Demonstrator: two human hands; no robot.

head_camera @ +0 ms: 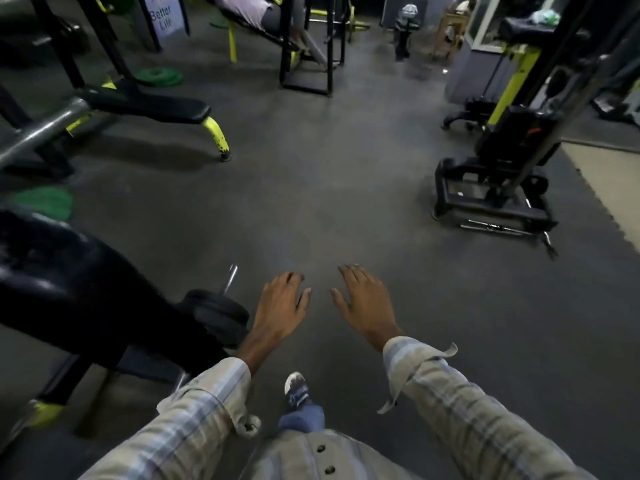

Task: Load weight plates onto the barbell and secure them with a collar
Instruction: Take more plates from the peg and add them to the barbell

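Observation:
My left hand [282, 304] and my right hand [363, 301] hover side by side over the dark rubber floor, palms down, fingers spread and relaxed, holding nothing. Just left of my left wrist, black weight plates [216, 315] sit on a barbell whose shiny sleeve end [231, 277] sticks out beyond them. A green plate [45, 202] lies on the floor at the far left. Another green plate [159, 77] lies farther back by a rack. No collar is visible.
A black padded bench [52, 271] fills the lower left. A flat bench with yellow legs [149, 109] stands at the upper left. A cable machine base [491, 199] is at the right. A person lies on an incline bench [249, 12] at the back. My shoe [296, 389] is below my hands.

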